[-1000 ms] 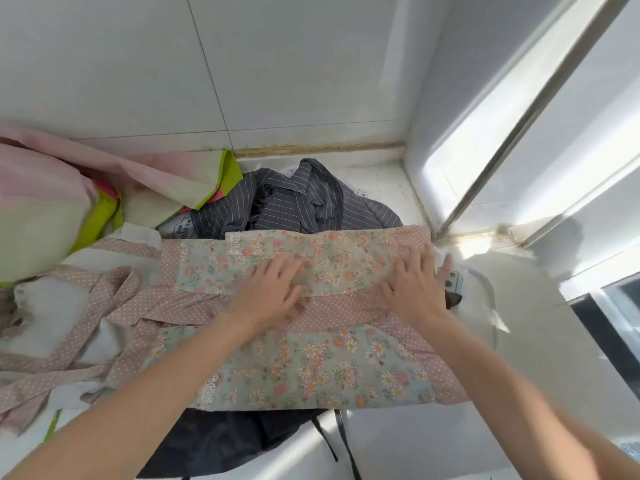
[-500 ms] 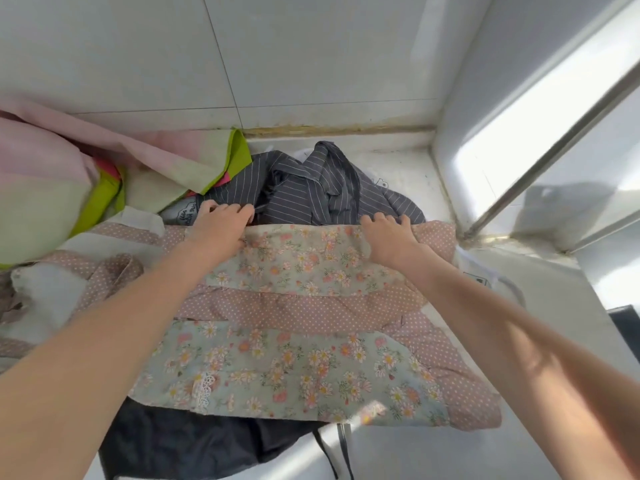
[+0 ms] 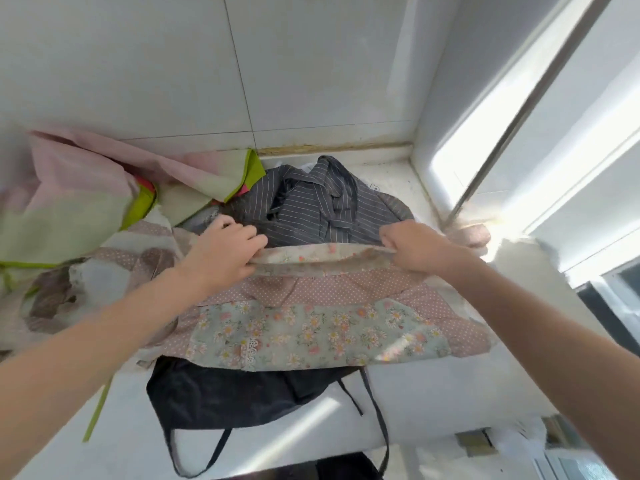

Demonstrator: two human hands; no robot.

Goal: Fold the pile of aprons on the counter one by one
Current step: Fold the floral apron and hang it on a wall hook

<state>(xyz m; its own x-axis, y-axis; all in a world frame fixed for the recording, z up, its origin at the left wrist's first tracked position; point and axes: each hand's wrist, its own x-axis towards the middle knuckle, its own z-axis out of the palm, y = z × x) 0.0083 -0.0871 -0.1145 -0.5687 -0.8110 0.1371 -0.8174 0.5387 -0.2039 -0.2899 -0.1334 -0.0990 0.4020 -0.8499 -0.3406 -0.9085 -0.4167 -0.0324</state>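
**Both hands grip the far edge of the floral apron**

Left hand point(image 3: 221, 249) and right hand point(image 3: 414, 245) each have their fingers curled around the far edge of the floral apron point(image 3: 311, 327). Between the two hands this edge is raised from the layers under it and makes a narrow folded strip. The near part of the floral apron lies flat on the white counter point(image 3: 433, 403), with a pink dotted band across it and a small lace trim near the front edge.

Under the floral apron lies a dark apron point(image 3: 242, 393); its body and its thin straps come out toward the near edge of the counter. Just behind the hands, a grey striped apron point(image 3: 329, 206) is crumpled against the tiled wall point(image 3: 156, 64). To the left there is a heap of pink and green cloth point(image 3: 76, 199), which touches the wall. On the right side a bright window frame point(image 3: 519, 116) stands next to the counter, and sunlight falls on the counter surface.
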